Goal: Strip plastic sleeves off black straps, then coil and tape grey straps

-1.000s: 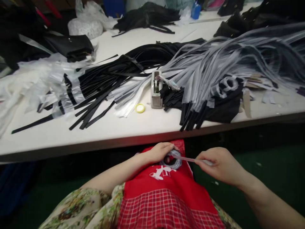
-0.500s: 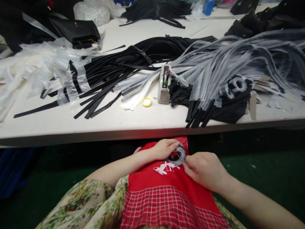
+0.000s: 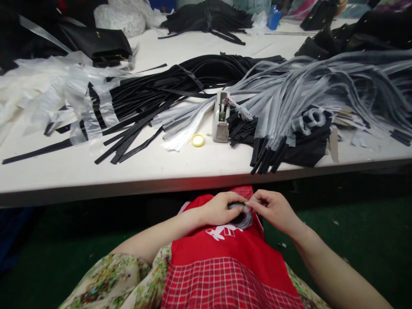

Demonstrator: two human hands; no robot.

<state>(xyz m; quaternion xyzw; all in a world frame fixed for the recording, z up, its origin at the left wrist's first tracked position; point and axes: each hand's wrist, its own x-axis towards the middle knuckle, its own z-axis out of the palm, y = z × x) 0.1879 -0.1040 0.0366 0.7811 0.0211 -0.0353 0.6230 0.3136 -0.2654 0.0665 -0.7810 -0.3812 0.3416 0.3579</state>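
Over my lap, my left hand (image 3: pixel 222 209) is closed around a small coiled strap (image 3: pixel 243 220), dark grey under what looks like clear plastic film. Its thumb and fingers grip the coil's upper left side. My right hand (image 3: pixel 273 211) pinches a bit of the film at the coil's upper right edge, its fingertips close to the left hand's. What lies between those fingertips is partly hidden and blurred. Below the coil is the red apron (image 3: pixel 231 244) with a white print and a checked pocket.
On the white table (image 3: pixel 144 175) stand a tape dispenser (image 3: pixel 221 128) and a yellow-rimmed disc (image 3: pixel 197 140). Black straps (image 3: pixel 180 81) and film-wrapped straps (image 3: pixel 289 94) spread across it. Two small rings (image 3: pixel 310 120) lie at right, black bags (image 3: pixel 109 45) at the back left.
My right hand has moved up from the coil's lower right side to its upper edge, near the left fingers. The coil has tilted in my left hand. The camera view has shifted slightly.
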